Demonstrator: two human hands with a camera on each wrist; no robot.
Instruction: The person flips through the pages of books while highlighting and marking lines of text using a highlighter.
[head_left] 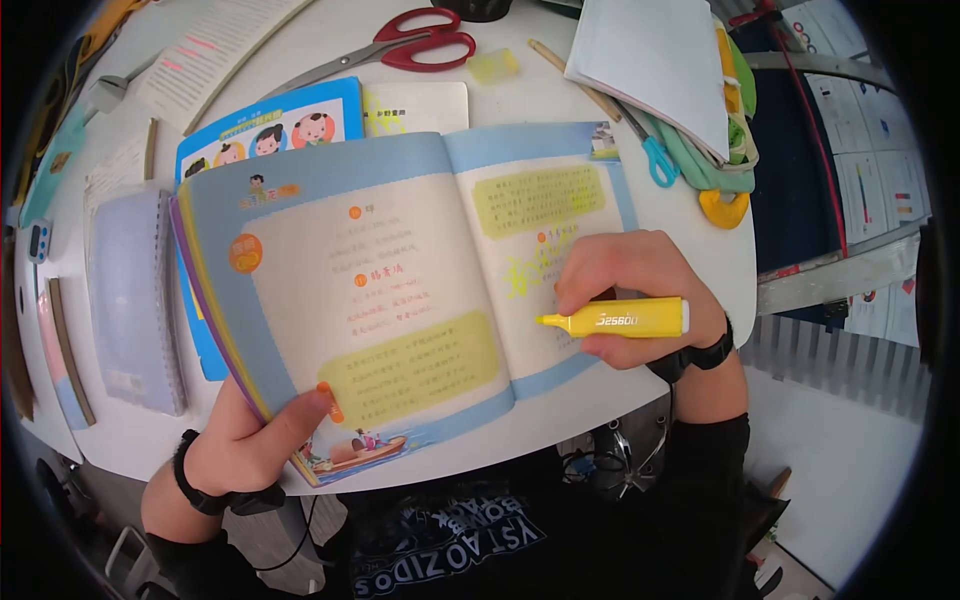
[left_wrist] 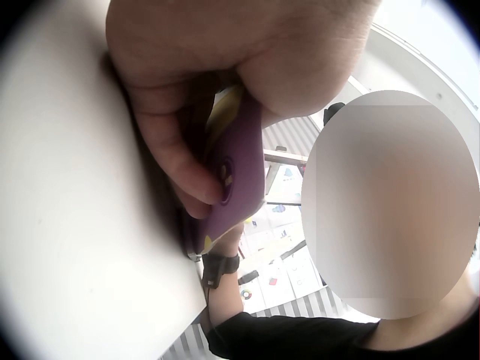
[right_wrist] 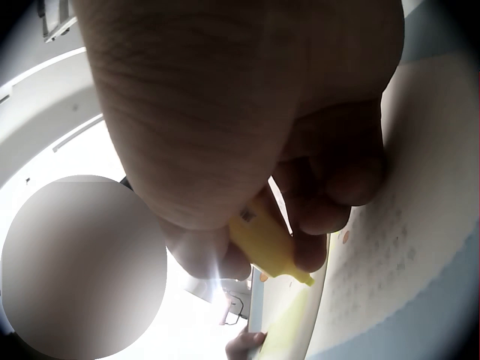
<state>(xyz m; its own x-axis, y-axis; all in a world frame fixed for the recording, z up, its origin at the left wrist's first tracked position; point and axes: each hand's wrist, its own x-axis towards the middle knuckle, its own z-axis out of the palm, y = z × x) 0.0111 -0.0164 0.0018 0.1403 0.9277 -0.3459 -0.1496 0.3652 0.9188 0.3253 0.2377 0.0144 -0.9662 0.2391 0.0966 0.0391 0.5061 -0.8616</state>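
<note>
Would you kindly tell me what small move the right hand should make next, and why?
I would suggest the right hand press the yellow highlighter lightly along the nearby text: its bare tip points over the right page, which carries yellow-green marks, and the left hand grips the open book. Whether the tip touches paper is unclear.

Black short-sleeved shirt (head_left: 650,520) with pale lettering (head_left: 450,553), black wristbands (head_left: 710,355)

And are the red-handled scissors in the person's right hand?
No, the right hand holds a yellow highlighter, while the red-handled scissors lie on the white table beyond the open book.
</note>
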